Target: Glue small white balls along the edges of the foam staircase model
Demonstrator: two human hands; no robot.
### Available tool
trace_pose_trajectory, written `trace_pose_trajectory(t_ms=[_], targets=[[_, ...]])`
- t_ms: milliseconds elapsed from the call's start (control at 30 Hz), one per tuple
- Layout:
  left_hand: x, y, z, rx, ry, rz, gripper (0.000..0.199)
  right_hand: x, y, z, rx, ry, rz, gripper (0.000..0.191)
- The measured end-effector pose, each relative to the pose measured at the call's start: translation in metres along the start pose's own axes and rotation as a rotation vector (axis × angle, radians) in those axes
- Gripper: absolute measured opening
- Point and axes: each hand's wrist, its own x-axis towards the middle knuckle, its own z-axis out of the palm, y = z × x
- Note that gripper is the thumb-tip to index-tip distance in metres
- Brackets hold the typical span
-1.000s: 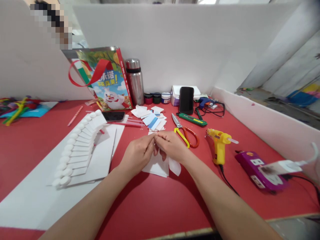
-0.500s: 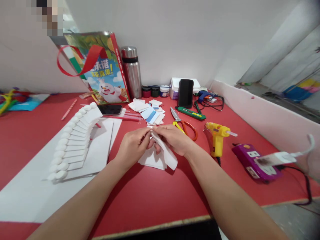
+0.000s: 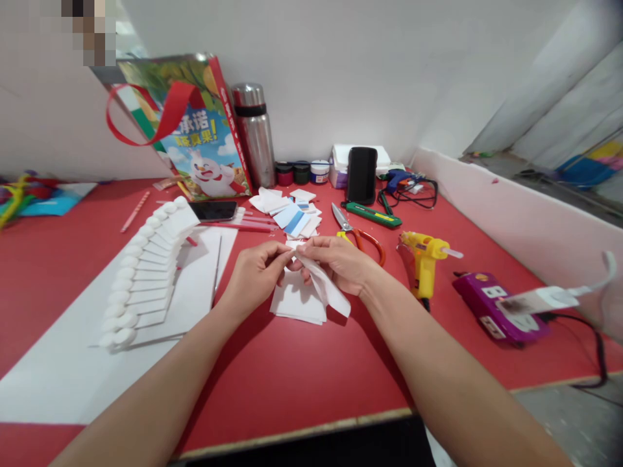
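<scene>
Between my two hands is a piece of white paper (image 3: 327,285), creased and hanging down toward the right. My left hand (image 3: 257,275) pinches its upper end with thumb and fingers. Close against it, my right hand (image 3: 341,263) grips the same paper, its thumb on top. Just under the hands a small stack of white sheets (image 3: 298,301) lies on the red table. A curved white stair-like model (image 3: 153,259) edged with round white discs stands to the left on a large white sheet (image 3: 58,370).
Beyond my hands lie paper scraps (image 3: 294,217), scissors (image 3: 363,237) and a green utility knife (image 3: 374,215). A yellow glue gun (image 3: 422,259) and a purple power strip (image 3: 496,308) are at the right. A steel flask (image 3: 256,136) and a gift bag (image 3: 195,130) stand behind.
The paper's free end has swung slightly up and to the right as my hands shift a little. Both hands keep hold of it. The view has tilted slightly.
</scene>
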Motion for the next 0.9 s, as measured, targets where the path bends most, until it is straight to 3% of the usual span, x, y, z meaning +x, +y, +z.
trace_pose_trajectory(t_ms=[467,733,900], targets=[[0.000,0.001,0.001,-0.040,-0.021,-0.058,0.025,0.001,0.003,0.002,-0.135,0.023,-0.106,0.017],[-0.003,0.004,0.005,0.192,0.035,0.016,0.025,0.012,0.019,0.008,-0.417,0.204,-0.348,0.018],[-0.002,0.003,0.003,0.190,0.037,-0.035,0.025,0.012,0.020,0.009,-0.449,0.212,-0.327,0.017]])
